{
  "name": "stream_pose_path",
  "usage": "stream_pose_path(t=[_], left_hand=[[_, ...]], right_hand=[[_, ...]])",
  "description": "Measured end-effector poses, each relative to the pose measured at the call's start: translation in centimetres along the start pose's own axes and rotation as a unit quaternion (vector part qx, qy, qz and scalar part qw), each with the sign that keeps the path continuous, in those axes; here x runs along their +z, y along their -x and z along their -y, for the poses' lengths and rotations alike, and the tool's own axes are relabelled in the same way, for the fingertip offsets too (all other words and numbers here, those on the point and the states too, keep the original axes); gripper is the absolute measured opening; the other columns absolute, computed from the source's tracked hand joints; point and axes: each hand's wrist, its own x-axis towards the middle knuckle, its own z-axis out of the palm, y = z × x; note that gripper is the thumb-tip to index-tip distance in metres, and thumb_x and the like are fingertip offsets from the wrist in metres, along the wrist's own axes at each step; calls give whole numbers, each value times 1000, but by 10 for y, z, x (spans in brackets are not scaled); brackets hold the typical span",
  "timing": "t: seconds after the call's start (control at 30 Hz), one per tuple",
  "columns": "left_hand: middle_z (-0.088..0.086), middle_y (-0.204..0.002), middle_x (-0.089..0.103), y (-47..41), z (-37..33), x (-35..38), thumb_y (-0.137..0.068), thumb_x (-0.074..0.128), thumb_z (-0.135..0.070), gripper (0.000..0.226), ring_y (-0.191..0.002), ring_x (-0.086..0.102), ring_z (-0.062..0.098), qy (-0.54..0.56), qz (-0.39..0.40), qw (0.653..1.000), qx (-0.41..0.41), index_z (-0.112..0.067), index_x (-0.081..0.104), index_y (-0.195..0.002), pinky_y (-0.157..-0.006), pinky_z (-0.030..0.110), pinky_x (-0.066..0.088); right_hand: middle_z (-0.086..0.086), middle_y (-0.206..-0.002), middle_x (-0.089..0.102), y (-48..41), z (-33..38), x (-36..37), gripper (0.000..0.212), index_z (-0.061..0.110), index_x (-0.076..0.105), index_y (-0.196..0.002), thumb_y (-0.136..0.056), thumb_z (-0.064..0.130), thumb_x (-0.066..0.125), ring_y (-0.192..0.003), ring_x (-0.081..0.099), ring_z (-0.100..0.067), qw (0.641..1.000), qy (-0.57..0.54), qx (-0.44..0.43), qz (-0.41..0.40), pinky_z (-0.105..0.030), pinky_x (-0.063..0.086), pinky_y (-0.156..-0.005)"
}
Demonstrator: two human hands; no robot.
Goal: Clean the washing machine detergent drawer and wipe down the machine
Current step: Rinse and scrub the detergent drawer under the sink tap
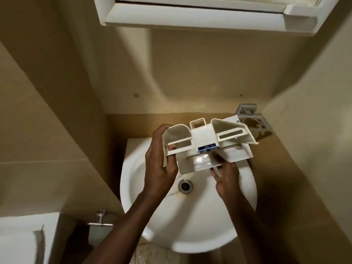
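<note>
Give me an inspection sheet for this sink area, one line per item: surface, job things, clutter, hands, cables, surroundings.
Surface: white sink, with brownish staining near the drain.
Job's things: white detergent drawer held above the sink, with a blue part in its middle.
Clutter: nothing seen in the sink.
Grippers: left hand grips the drawer's left end; right hand holds a thin white tool at the drawer's middle.
Cables: nothing seen.
Surroundings: grey holder on the beige wall, white cabinet overhead, metal rail at lower left.
</note>
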Motion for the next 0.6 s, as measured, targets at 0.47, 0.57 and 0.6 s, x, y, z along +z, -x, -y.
stream_pose_path(t=[0.47,0.57,0.6], left_hand=[[-5,-117,59,33,-5,-11,-90,53,7,45,-103,61,9,-6,-37,999,-32,-12,44,-130,-85,29,52],[-29,-117,55,36,-10,-16,-88,56,7,52,-99,61,4,3,-42,998,-36,-17,40,-131,-80,22,51],[-34,-116,53,39,-9,-16,-87,56,9,55,-97,61,2,5,-41,999,-35,-18,38,-132,-80,19,49]], right_hand=[[-6,-101,68,15,-9,10,13,14,63,-104,-94,7,59,-95,62,-24,996,-13,-70,48,-33,54,-69],[8,-77,69,10,12,11,23,20,58,-95,-100,3,43,-80,63,-17,993,-53,-94,45,-23,56,-62],[10,-70,67,7,15,12,25,20,56,-93,-101,4,39,-77,60,-18,992,-41,-109,44,-19,54,-58]])
